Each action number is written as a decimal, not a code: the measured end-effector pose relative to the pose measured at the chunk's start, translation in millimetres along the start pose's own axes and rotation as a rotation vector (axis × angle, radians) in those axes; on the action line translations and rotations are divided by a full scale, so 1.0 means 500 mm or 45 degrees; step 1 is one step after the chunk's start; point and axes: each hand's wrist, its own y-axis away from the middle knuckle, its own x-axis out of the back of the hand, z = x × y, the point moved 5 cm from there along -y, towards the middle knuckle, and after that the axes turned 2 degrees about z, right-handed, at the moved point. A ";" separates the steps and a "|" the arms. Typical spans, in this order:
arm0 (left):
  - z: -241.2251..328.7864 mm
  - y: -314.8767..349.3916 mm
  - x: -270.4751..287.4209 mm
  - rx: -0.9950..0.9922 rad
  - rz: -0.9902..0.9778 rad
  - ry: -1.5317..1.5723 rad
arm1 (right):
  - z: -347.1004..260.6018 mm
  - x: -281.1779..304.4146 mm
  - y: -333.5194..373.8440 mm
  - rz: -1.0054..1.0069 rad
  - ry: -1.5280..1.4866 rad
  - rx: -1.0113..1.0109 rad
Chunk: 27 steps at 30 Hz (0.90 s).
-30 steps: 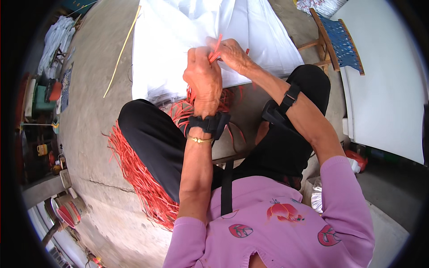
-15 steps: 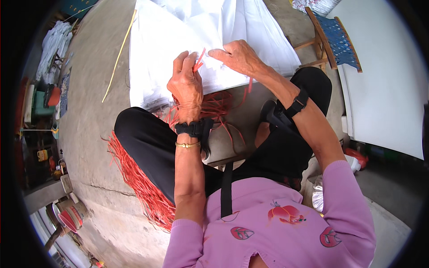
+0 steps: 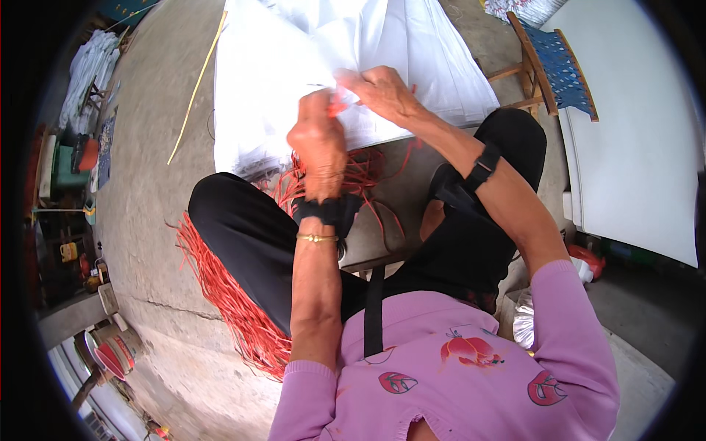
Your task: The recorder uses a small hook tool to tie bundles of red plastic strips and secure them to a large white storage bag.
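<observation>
White sheet material [image 3: 279,44], folded and creased, is spread in front of me. My left hand [image 3: 320,136] is closed over its near part, and a red strand [image 3: 337,105] shows at its fingertips, smeared by motion. To its right, my right hand [image 3: 382,92] is bent with thumb and fingers together close to that strand. Blur at its fingertips hides what they pinch. Loose red strands [image 3: 364,173] lie in a tangle below the sheet's near edge, between my knees.
A thick bundle of red strands [image 3: 228,294] hangs beside my left thigh. On the floor at the left lies a thin yellow strip [image 3: 197,88]. A wooden seat with blue webbing [image 3: 562,70] stands at the right by a large white panel [image 3: 632,140].
My left hand has shifted right and slightly down, turning into a fist closer to the right hand. My right hand has moved slightly left. The red strand between them is now blurred.
</observation>
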 end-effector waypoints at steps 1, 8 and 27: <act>0.014 0.003 -0.019 -0.061 -0.107 0.018 | 0.000 -0.009 -0.007 -0.008 0.076 0.047; -0.037 0.003 0.004 0.385 -0.094 -0.208 | -0.023 -0.004 -0.031 0.097 0.332 0.171; -0.055 -0.071 0.021 0.042 -0.270 -0.203 | -0.085 -0.017 -0.037 0.032 0.785 0.704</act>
